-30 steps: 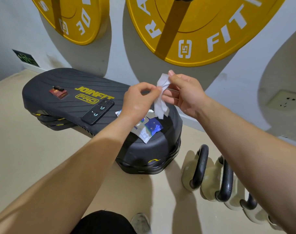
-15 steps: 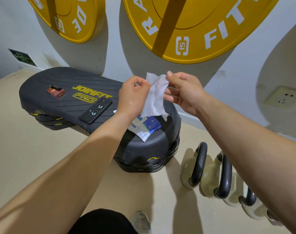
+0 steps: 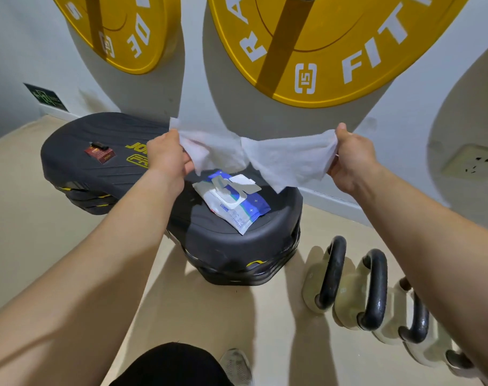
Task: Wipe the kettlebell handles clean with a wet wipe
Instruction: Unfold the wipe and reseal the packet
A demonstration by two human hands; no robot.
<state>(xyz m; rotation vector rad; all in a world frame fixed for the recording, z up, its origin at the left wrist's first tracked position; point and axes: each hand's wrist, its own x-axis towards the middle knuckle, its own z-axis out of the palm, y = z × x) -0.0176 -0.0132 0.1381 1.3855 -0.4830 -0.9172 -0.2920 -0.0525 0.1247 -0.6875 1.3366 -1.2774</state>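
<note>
- My left hand [image 3: 165, 154] pinches one corner of the wet wipe [image 3: 265, 154] and my right hand [image 3: 351, 160] pinches the other, fingers curled on the cloth.
- The wipe hangs spread wide between them at mid-frame, in front of the grey-white wall [image 3: 198, 87].
- Just below it, the blue and white wipe pack [image 3: 234, 203] lies on the black step platform [image 3: 120, 176], its flap open.
- A small red box [image 3: 99, 153] sits on the platform's left part.
- The platform stands on a beige floor [image 3: 23, 224], against the wall.
- At lower right, a row of pale kettlebells [image 3: 348, 299] stands on the floor beside the platform; their black handles [image 3: 332, 271] point up, untouched.
- Two yellow weight plates [image 3: 334, 51] hang on the wall along the top edge.
- A wall socket [image 3: 468, 161] is at the right, a green sign [image 3: 46, 97] low at the left.
- My shoe [image 3: 237, 366] shows at the bottom.
</note>
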